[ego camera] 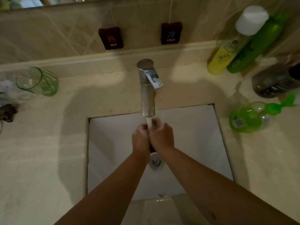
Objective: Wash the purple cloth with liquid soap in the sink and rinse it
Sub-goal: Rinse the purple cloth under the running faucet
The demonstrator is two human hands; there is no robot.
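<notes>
Head view puts both of my hands together under the tap (pixel 148 88), in the middle of the sink (pixel 203 143). My left hand (pixel 140 140) and right hand (pixel 162 138) are pressed side by side with the fingers curled inward, and between them I see only a thin dark strip, which I take to be the cloth (pixel 152 148) bunched in the grip; its colour I cannot tell. Water (pixel 149 123) runs in a white stream from the spout at 12 o'clock of my hands and lands right on the knuckles. White foam sits on the fingertips, so I judge the soap is already on and I am either scrubbing or just starting the rinse. The soap bottle (pixel 248 119) with the green liquid lies on its side on the counter at 3 o'clock, well apart from the sink. The drain (pixel 156 161) shows just at 6 o'clock of my hands. What I judge is left: rinse until the foam is gone, wring the cloth out, and shut off the tap.
</notes>
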